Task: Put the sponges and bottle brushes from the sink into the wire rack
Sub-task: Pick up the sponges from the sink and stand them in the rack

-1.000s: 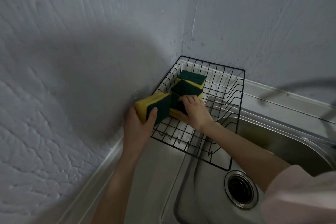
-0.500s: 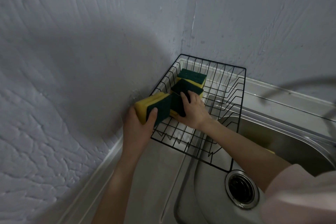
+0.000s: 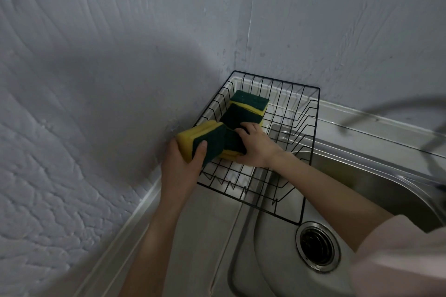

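The right hand [image 3: 255,146] is pressing a sponge [image 3: 233,144] down into the wire rack [image 3: 311,142] while the left hand [image 3: 184,164] is gripping another sponge [image 3: 200,143], best seated flat beside it.

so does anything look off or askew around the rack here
Nothing damaged or spilled. The rack sits partly over the sink rather than fully on the counter. The sponges inside lie at mixed angles, overlapping rather than in a neat row.
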A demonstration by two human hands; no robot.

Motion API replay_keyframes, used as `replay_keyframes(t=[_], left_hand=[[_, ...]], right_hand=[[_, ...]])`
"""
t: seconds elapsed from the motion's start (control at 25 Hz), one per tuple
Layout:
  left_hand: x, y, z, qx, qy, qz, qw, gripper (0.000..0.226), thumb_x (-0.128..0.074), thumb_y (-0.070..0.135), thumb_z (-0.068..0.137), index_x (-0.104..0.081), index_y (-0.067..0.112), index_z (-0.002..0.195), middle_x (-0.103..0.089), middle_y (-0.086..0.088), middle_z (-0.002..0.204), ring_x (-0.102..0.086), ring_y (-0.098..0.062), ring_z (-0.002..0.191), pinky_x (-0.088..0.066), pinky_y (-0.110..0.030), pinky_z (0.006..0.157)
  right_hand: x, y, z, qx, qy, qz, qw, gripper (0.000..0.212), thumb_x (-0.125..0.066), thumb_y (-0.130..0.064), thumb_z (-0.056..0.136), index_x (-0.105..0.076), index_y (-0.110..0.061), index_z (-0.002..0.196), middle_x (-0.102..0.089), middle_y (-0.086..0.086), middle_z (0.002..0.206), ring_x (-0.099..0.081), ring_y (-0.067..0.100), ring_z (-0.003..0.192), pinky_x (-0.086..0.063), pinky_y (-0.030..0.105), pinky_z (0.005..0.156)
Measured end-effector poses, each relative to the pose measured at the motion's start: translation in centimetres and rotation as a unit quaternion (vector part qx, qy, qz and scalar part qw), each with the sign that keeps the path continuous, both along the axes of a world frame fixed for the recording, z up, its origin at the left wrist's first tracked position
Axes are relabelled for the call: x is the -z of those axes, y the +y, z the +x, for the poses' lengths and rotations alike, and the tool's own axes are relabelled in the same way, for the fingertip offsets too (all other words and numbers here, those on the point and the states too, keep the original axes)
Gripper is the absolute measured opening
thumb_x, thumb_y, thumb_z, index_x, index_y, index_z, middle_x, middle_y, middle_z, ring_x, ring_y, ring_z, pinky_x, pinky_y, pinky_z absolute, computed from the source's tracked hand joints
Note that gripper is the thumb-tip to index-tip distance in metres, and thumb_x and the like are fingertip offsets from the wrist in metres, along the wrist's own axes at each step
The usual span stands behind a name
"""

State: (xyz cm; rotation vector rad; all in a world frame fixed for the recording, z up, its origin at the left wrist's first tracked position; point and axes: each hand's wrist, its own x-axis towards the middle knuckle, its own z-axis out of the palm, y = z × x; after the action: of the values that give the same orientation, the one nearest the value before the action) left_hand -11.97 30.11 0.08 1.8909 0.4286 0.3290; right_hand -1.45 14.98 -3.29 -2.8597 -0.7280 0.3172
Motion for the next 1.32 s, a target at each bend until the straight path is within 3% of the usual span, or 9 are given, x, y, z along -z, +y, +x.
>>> replay_keyframes(t=[0.16, 0.24, 0.4, 0.68, 0.96, 1.04, 1.12, 1.24, 1.32], left_hand=[[0.2, 0.0, 0.0, 0.002, 0.002, 0.003, 1.000, 0.041, -0.057, 0.029, 0.085, -0.047, 0.006, 0.118, -0.050, -0.002, 0.105, -0.050, -0.015, 0.097, -0.040, -0.028, 0.078], [0.2, 0.0, 0.0, 0.002, 0.000, 0.007, 1.000, 0.041, -0.056, 0.029, 0.086, -0.047, 0.007, 0.119, -0.050, 0.000, 0.104, -0.049, -0.013, 0.096, -0.039, -0.026, 0.076], [0.2, 0.0, 0.3, 0.000, 0.002, 0.008, 1.000, 0.041, -0.056, 0.028, 0.086, -0.047, 0.007, 0.120, -0.050, 0.001, 0.104, -0.048, -0.012, 0.096, -0.038, -0.025, 0.075], [0.5, 0.0, 0.6, -0.003, 0.010, 0.014, 1.000, 0.040, -0.056, 0.029, 0.086, -0.047, 0.007, 0.118, -0.050, 0.000, 0.103, -0.048, -0.013, 0.096, -0.038, -0.025, 0.074], [0.5, 0.5, 0.3, -0.006, 0.002, 0.015, 1.000, 0.035, -0.056, 0.027, 0.086, -0.049, 0.007, 0.114, -0.052, 0.001, 0.099, -0.049, 0.000, 0.075, -0.039, -0.005, 0.056], [0.4, 0.6, 0.3, -0.006, -0.001, 0.014, 1.000, 0.037, -0.056, 0.027, 0.086, -0.048, 0.007, 0.116, -0.051, 0.001, 0.102, -0.050, -0.006, 0.081, -0.038, -0.007, 0.060], [0.4, 0.5, 0.3, -0.007, 0.000, 0.011, 1.000, 0.041, -0.056, 0.028, 0.086, -0.046, 0.006, 0.119, -0.050, 0.000, 0.105, -0.048, -0.011, 0.092, -0.040, -0.019, 0.071], [0.0, 0.4, 0.4, -0.006, 0.003, 0.003, 1.000, 0.048, -0.054, 0.028, 0.087, -0.038, 0.005, 0.126, -0.045, 0.000, 0.108, -0.046, -0.013, 0.096, -0.040, -0.026, 0.075], [-0.1, 0.6, 0.9, -0.005, 0.006, -0.001, 1.000, 0.049, -0.052, 0.028, 0.089, -0.035, 0.003, 0.127, -0.045, -0.002, 0.107, -0.046, -0.014, 0.096, -0.042, -0.018, 0.067]], right_hand=[[0.3, -0.9, 0.6, 0.035, 0.037, 0.012, 0.999, 0.080, -0.065, -0.037, 0.077, -0.021, -0.021, 0.142, 0.002, 0.014, 0.155, 0.004, 0.041, 0.141, -0.020, 0.053, 0.115], [0.5, -1.0, 1.1, 0.027, 0.067, 0.023, 0.997, 0.082, -0.066, -0.034, 0.077, -0.020, -0.020, 0.143, 0.006, 0.014, 0.155, 0.004, 0.041, 0.141, -0.024, 0.051, 0.115], [0.9, -1.2, 1.6, 0.024, 0.066, 0.051, 0.996, 0.079, -0.065, -0.031, 0.078, -0.021, -0.018, 0.142, 0.002, 0.014, 0.156, 0.000, 0.038, 0.143, -0.023, 0.048, 0.116], [0.5, -1.2, 1.2, 0.001, -0.022, 0.019, 1.000, 0.074, -0.061, -0.040, 0.078, -0.029, -0.020, 0.140, -0.007, 0.010, 0.156, 0.005, 0.033, 0.144, -0.004, 0.049, 0.117], [0.9, 0.2, 1.4, -0.010, -0.034, 0.029, 0.999, 0.073, -0.059, -0.039, 0.080, -0.025, -0.020, 0.142, -0.011, 0.006, 0.157, 0.002, 0.028, 0.145, -0.003, 0.045, 0.118], [1.2, 0.3, 1.5, -0.009, -0.020, 0.021, 1.000, 0.075, -0.058, -0.040, 0.081, -0.020, -0.021, 0.144, -0.011, 0.004, 0.157, 0.002, 0.027, 0.145, -0.001, 0.046, 0.119], [1.3, 0.2, 1.4, -0.013, -0.012, 0.012, 1.000, 0.082, -0.058, -0.045, 0.081, -0.013, -0.022, 0.146, -0.007, 0.004, 0.158, 0.004, 0.025, 0.145, 0.002, 0.047, 0.119], [-0.1, -0.3, 0.5, -0.018, -0.031, 0.096, 0.995, 0.081, -0.058, -0.042, 0.083, -0.014, -0.017, 0.146, -0.010, 0.009, 0.157, -0.002, 0.025, 0.146, -0.004, 0.046, 0.120], [-1.4, -1.0, -0.6, -0.043, -0.019, 0.193, 0.980, 0.075, -0.061, -0.029, 0.084, -0.019, -0.014, 0.144, -0.022, 0.012, 0.153, -0.020, 0.026, 0.141, -0.021, 0.043, 0.118]])
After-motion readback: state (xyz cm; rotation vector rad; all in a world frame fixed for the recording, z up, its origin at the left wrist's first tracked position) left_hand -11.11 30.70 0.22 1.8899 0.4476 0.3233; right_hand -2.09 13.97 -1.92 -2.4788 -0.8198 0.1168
